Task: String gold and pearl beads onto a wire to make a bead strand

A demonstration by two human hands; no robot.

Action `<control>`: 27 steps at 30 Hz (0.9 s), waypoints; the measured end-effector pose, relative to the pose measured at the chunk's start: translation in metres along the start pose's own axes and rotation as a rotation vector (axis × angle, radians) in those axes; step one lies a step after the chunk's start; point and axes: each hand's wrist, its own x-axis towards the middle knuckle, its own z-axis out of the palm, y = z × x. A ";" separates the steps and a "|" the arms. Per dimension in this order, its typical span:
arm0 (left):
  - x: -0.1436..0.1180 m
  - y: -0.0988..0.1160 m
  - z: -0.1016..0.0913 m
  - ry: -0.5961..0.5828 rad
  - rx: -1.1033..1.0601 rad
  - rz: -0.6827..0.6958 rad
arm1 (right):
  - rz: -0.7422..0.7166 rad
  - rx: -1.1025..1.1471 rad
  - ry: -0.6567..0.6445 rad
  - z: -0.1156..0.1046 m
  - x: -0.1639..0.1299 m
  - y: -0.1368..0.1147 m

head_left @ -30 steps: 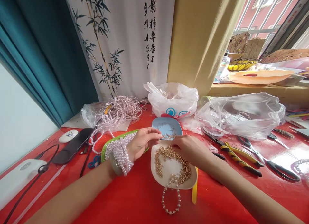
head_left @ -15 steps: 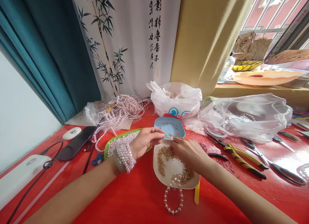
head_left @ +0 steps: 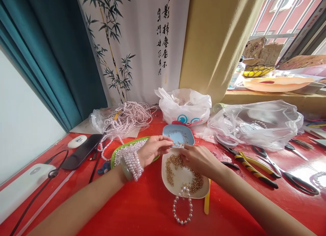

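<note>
- While both hands met just behind the white dish (head_left: pixel 178 186), the work looked to be partway through: many finished pearl loops already sat stacked on the left wrist (head_left: pixel 131 159), and one more pearl bracelet (head_left: pixel 182 209) hung over the near rim of the white dish onto the red table (head_left: pixel 142 209).
- Much stock seemed left: gold beads (head_left: pixel 174 166) covered most of the white dish, and loose pearl strands (head_left: pixel 124 119) lay heaped well behind and to the left of it.
- Left hand (head_left: pixel 152 151) was closed to a fine pinch, thumb and forefinger tips together on something tiny, just behind the white dish's far rim; what it gripped was too small to name.
- Right hand (head_left: pixel 200 158) was likewise pinched shut, its fingertips nearly meeting the left hand's, over the near edge of the blue dish (head_left: pixel 178 132) of small metal findings.
- Yellow-handled pliers (head_left: pixel 251 164) and scissors (head_left: pixel 287 175) lay untouched to the right of the white dish; a green tray (head_left: pixel 119 149) sat to its left, under the left wrist.
</note>
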 end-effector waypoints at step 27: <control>-0.004 -0.001 0.009 -0.071 -0.092 0.008 | 0.273 0.935 0.259 -0.028 0.001 -0.014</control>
